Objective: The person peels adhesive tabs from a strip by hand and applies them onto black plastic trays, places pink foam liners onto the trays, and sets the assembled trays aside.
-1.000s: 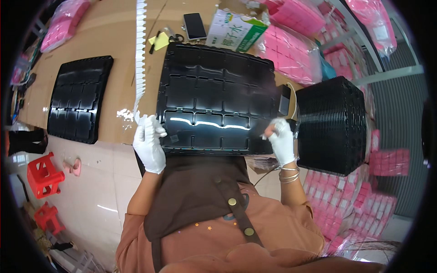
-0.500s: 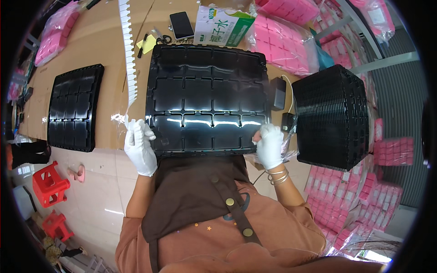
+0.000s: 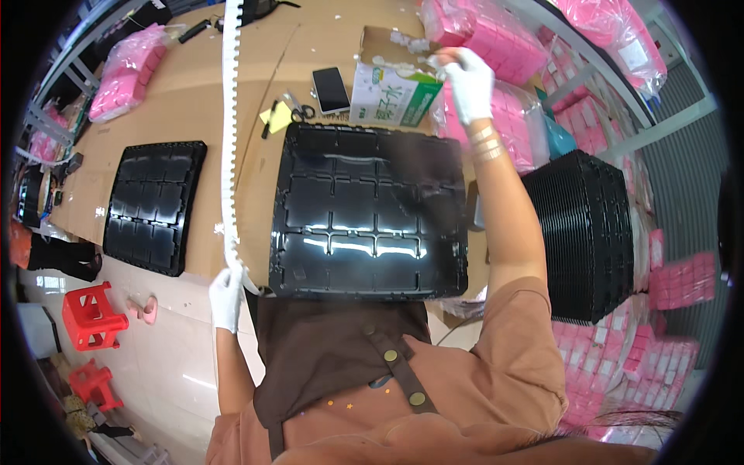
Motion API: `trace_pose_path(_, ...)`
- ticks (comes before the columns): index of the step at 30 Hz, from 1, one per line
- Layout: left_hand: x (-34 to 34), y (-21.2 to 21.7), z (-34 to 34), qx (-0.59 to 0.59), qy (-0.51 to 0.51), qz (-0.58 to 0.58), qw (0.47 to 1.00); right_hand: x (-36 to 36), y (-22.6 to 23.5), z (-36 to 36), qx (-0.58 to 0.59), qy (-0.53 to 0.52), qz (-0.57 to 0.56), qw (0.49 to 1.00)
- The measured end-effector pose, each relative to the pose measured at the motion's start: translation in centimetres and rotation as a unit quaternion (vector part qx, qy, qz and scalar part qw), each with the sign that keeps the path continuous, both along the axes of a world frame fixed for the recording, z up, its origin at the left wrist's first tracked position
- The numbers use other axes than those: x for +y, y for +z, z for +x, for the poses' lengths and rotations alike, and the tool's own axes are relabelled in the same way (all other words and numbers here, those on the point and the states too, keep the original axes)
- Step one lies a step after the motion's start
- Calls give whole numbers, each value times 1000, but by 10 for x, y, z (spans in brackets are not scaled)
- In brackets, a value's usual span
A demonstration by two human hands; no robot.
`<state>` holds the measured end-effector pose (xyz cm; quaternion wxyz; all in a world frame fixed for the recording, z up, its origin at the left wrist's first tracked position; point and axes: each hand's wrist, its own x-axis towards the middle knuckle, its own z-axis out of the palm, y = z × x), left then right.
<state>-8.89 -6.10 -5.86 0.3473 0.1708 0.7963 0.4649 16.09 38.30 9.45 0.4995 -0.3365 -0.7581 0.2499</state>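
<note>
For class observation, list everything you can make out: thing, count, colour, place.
Table: one, brown top, centre
Front tray: one visible, black, table's near edge
Left tray: at least one, black, table's left
Tray stack: one, black, right of front tray
Notched strip: one, white, left of front tray
Carton: one, white-green, beyond front tray
Phone: one, black, left of carton
Scissors: one pair, dark-handled, near phone
Paper: one, yellow, left of scissors
Pen: one, black, beside paper
Wrapped packs: many, pink, upper left and right side
Stools: two, red, lower left
Slippers: two, pink, beside stools
Apron: one, brown, bottom centre
Left hand: one, white-gloved, at strip's lower end
Right hand: one, white-gloved, by carton's right edge
</note>
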Motion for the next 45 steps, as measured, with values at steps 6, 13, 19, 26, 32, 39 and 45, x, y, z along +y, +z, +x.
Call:
trace_pose_path(6,-12,-28,23,126,-42,-57,990,82,-18,-5,-267,-103,77,955)
trace_pose_path(13,13,-44,7,137,22,39,990,112,-178,101,-485,-202,-134,840)
trace_pose_path(19,11,-40,1,156,-104,-151,971,99,-196,109,-342,-263,-135,892)
trace_pose_path(26,30,55,14,302,21,-14,953,118,-196,165,-77,-300,-73,948)
trace_pose_path(32,81,82,61,-287,-239,232,898,-89,-10,56,-208,99,-75,970)
trace_pose_path(39,169,69,87,-478,-121,150,857,-193,-43,34,-297,278,-44,913)
trace_pose_path(45,159,65,48,-346,-133,58,927,-131,-76,111,-383,-89,-109,913)
